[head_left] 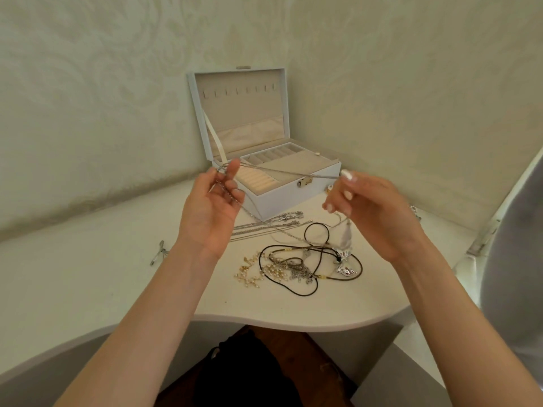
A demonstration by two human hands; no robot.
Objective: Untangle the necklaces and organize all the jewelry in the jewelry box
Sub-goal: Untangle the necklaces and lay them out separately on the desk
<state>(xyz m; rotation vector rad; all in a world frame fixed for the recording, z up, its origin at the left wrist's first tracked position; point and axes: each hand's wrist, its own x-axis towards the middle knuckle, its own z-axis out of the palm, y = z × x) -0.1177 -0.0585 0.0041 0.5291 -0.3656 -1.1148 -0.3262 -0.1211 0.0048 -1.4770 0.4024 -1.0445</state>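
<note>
A thin silver chain [282,171] is stretched in the air between my two hands, in front of the open white jewelry box [293,195]. My left hand [216,201] pinches one end, and more chain hangs down from its palm. My right hand [370,210] pinches the other end with raised fingers; a silver pendant [345,270] dangles below it. On the table lies a tangle of black cord necklaces [311,259], a pearl-and-gold piece [255,271] and several silver chains [264,229].
The box stands in the corner against the patterned wall, lid up with a row of hooks [239,91]. A small silver item [160,254] lies at the left of the white table [88,289]. More silver jewelry [415,211] sits at the right. A grey chair back [517,274] rises at the right edge.
</note>
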